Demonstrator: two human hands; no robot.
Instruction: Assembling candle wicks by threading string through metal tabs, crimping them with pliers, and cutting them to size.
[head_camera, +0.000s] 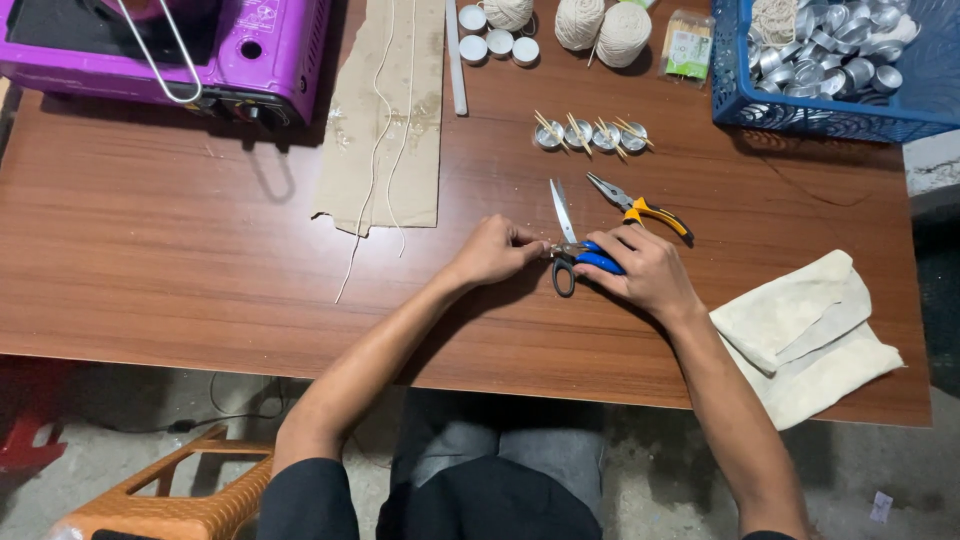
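My right hand (645, 268) grips the blue and black handles of a pair of scissors (566, 232) lying low over the brown wooden table (180, 250); the blades point away from me. My left hand (495, 250) sits just left of the scissors, its fingertips pinched together at the pivot on something too small to make out. Yellow-handled pliers (638, 207) lie just beyond my right hand. A row of small metal cups with wooden sticks across them (590, 133) stands farther back.
A purple portable gas stove (240, 50) sits at the back left. Cardboard with white wick strings (385, 110) lies centre back, with twine balls (600, 25) and white candles (495, 40) behind. A blue basket of metal cups (830, 110) is back right, a cream cloth (805, 335) right, and an orange stool (170, 500) below left.
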